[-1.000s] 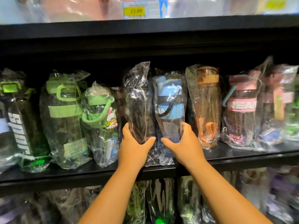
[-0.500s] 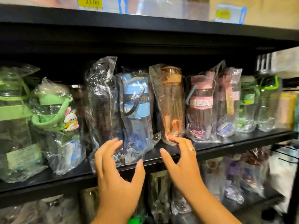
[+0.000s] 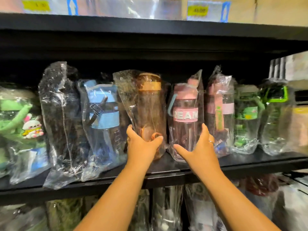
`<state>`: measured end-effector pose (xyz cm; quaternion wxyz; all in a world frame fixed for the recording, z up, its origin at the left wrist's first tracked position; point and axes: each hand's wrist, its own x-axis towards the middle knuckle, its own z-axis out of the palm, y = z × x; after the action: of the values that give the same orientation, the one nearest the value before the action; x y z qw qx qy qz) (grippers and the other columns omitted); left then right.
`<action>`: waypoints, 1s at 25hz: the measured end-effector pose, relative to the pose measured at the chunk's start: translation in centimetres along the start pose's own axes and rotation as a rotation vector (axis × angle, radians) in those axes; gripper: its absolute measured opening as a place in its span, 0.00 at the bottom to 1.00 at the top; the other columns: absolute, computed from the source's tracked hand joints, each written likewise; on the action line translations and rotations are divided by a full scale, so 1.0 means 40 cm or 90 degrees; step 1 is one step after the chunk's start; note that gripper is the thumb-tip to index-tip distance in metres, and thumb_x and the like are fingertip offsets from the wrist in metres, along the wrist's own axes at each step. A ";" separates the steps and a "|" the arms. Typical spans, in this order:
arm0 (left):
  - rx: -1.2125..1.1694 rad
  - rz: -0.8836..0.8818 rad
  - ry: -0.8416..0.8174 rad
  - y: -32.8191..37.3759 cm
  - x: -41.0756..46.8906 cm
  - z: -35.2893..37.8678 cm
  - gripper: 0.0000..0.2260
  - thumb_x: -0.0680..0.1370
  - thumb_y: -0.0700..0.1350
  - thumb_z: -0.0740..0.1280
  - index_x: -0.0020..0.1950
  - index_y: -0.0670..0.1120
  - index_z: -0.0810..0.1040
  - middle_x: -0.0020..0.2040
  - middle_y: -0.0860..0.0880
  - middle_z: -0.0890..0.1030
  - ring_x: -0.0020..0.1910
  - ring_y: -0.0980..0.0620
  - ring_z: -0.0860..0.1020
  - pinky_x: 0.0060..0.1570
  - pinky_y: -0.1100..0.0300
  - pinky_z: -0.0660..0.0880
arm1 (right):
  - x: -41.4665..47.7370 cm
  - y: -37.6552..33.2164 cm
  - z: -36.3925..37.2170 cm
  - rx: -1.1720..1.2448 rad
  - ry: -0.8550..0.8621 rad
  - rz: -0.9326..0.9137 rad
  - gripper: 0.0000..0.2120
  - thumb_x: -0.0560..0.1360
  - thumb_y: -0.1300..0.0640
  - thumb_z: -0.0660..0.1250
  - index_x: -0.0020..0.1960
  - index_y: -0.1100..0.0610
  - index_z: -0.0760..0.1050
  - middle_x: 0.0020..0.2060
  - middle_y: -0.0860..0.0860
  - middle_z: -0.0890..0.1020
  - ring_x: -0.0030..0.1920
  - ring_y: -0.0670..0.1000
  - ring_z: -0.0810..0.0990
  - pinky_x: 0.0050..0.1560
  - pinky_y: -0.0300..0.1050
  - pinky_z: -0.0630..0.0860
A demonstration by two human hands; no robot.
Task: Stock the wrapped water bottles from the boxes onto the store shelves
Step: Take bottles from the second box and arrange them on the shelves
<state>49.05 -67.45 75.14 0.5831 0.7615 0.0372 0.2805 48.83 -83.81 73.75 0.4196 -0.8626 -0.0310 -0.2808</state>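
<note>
Left hand [image 3: 143, 145] curls round the base of the wrapped orange bottle [image 3: 150, 104]; right hand [image 3: 199, 147] likewise grips the pink bottle [image 3: 185, 117]. Both bottles stand upright between the hands, touching, on the shelf [image 3: 250, 161]. Suggest: hold low through the slack wrap, slide back squarely, avoid tipping the neighbours outside either hand.

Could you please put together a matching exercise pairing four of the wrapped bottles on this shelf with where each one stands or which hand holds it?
Things:
1. orange-capped bottle
2. pink-banded bottle
3. blue-capped bottle
4. rabbit bottle

Places or states:
A. at the left edge of the picture, on the shelf
B. gripped by the right hand
C. gripped by the left hand
D. untouched, between the dark bottle and the orange-capped one

Pairs: 1-C, 2-B, 3-D, 4-A
</note>
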 end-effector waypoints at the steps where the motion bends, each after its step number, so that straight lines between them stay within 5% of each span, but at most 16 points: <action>1: 0.008 0.002 0.012 0.003 0.010 0.013 0.49 0.71 0.49 0.78 0.80 0.45 0.48 0.75 0.43 0.66 0.71 0.44 0.69 0.59 0.62 0.63 | 0.012 0.005 0.001 0.010 -0.014 0.000 0.56 0.69 0.41 0.75 0.80 0.52 0.40 0.76 0.58 0.58 0.72 0.59 0.65 0.62 0.52 0.69; 4: 0.019 -0.014 0.036 0.000 0.026 0.029 0.46 0.70 0.49 0.79 0.78 0.44 0.54 0.69 0.46 0.72 0.67 0.45 0.73 0.57 0.63 0.65 | 0.037 0.011 0.009 0.068 -0.040 -0.006 0.55 0.68 0.41 0.76 0.79 0.48 0.40 0.73 0.59 0.64 0.69 0.61 0.70 0.59 0.53 0.72; 7: 0.041 -0.024 0.044 -0.024 0.041 0.030 0.38 0.63 0.58 0.81 0.67 0.51 0.66 0.59 0.43 0.81 0.56 0.42 0.81 0.60 0.49 0.76 | 0.061 0.021 0.008 0.084 -0.063 -0.009 0.55 0.67 0.41 0.77 0.78 0.47 0.41 0.72 0.59 0.66 0.66 0.61 0.73 0.58 0.54 0.73; 9: 0.045 -0.024 0.040 -0.031 0.037 0.019 0.37 0.63 0.58 0.81 0.65 0.50 0.68 0.56 0.46 0.82 0.54 0.46 0.81 0.59 0.48 0.77 | 0.067 0.025 0.004 0.095 -0.076 -0.015 0.53 0.69 0.43 0.76 0.79 0.46 0.42 0.73 0.56 0.65 0.67 0.59 0.73 0.58 0.53 0.73; 15: 0.046 -0.012 -0.005 -0.057 0.023 -0.036 0.55 0.50 0.73 0.79 0.72 0.51 0.69 0.62 0.51 0.81 0.59 0.51 0.81 0.63 0.47 0.77 | 0.049 0.058 -0.015 0.143 -0.091 -0.059 0.48 0.69 0.43 0.76 0.76 0.41 0.47 0.69 0.50 0.72 0.63 0.55 0.76 0.55 0.51 0.75; 22: 0.049 0.050 0.044 -0.007 -0.076 -0.028 0.49 0.64 0.55 0.78 0.79 0.52 0.57 0.67 0.54 0.71 0.64 0.54 0.74 0.65 0.56 0.70 | 0.019 0.062 -0.051 0.147 -0.151 -0.086 0.51 0.68 0.36 0.73 0.80 0.44 0.45 0.75 0.46 0.63 0.71 0.50 0.68 0.65 0.46 0.69; 25: -0.007 0.079 0.153 -0.002 -0.159 -0.007 0.45 0.63 0.55 0.77 0.76 0.56 0.59 0.70 0.55 0.67 0.66 0.57 0.69 0.69 0.55 0.66 | -0.030 0.117 -0.107 0.197 -0.139 -0.117 0.37 0.70 0.37 0.70 0.75 0.42 0.60 0.69 0.36 0.65 0.68 0.39 0.67 0.63 0.34 0.65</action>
<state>43.62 -69.63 72.69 0.5602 0.7200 0.0577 0.4056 47.22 -89.79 71.93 0.5138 -0.8069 -0.1972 -0.2147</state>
